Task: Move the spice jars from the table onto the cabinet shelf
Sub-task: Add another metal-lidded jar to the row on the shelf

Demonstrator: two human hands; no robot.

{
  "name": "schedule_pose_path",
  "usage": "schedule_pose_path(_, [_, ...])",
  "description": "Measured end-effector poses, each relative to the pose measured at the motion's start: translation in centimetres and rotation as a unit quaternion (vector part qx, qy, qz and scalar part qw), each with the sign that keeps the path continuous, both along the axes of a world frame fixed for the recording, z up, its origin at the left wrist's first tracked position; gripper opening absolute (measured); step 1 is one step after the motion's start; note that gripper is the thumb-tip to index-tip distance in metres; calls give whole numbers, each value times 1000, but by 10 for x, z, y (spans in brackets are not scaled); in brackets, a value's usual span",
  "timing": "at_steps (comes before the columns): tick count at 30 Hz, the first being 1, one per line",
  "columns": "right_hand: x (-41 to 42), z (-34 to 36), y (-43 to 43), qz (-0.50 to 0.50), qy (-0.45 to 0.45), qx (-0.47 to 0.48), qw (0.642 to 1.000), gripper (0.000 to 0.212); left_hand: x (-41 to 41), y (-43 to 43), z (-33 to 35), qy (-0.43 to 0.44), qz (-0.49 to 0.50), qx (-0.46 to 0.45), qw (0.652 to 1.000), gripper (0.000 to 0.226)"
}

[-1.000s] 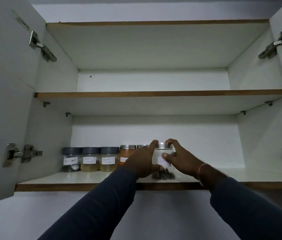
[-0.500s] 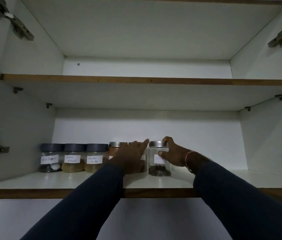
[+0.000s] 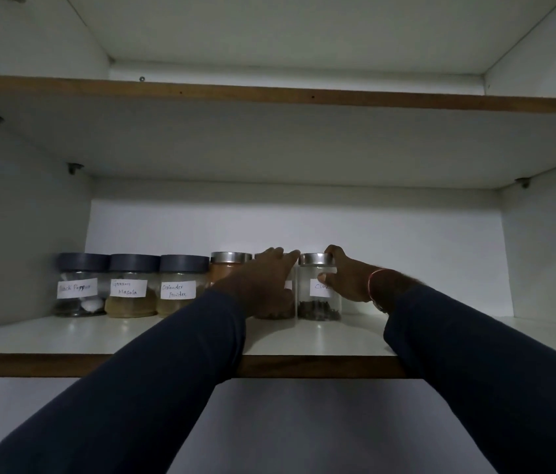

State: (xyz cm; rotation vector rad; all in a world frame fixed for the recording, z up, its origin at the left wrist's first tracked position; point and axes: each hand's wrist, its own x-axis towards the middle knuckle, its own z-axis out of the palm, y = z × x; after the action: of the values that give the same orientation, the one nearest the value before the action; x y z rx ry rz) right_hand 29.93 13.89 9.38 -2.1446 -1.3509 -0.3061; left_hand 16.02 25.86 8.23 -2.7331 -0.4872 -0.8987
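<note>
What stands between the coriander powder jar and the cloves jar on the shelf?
In the head view: an orange spice jar, then a second jar mostly behind the left hand.

Flat left hand [image 3: 263, 285]; (curled) right hand [image 3: 348, 280]

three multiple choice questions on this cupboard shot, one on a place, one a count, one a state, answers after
1. Where in the row is the black pepper jar?
A) left end
B) right end
C) middle

2. How many jars have dark grey lids?
A) one
B) three
C) five

3. What is the right hand doing?
A) hanging idle
B) gripping the cloves jar
C) pointing upward

Answers:
1 A: it stands leftmost on the lower shelf.
2 B: the three leftmost jars have dark lids; the other lids in view are silver.
3 B: its thumb is on the jar's front and a finger curls over the lid.
</note>
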Motion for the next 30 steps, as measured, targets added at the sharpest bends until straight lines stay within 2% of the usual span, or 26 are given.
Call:
schedule_pose_path(6, [5, -3, 7, -11, -3, -1, 1000, 39, 0, 4, -3, 3, -10, -17, 1000, 84])
schedule_pose_path(13, [10, -8, 9, -19, 14, -3, 1000, 73, -2, 3, -3, 10, -14, -30, 999, 92])
schedule_pose_path(27, [15, -9, 8, -26, -7, -7, 1000, 81, -1, 5, -3, 21, -6, -35, 999, 94])
schedule_pose_path(30, [14, -8, 7, -42, -19, 3, 999, 89, -3, 3, -3, -13, 6, 21, 1000, 84])
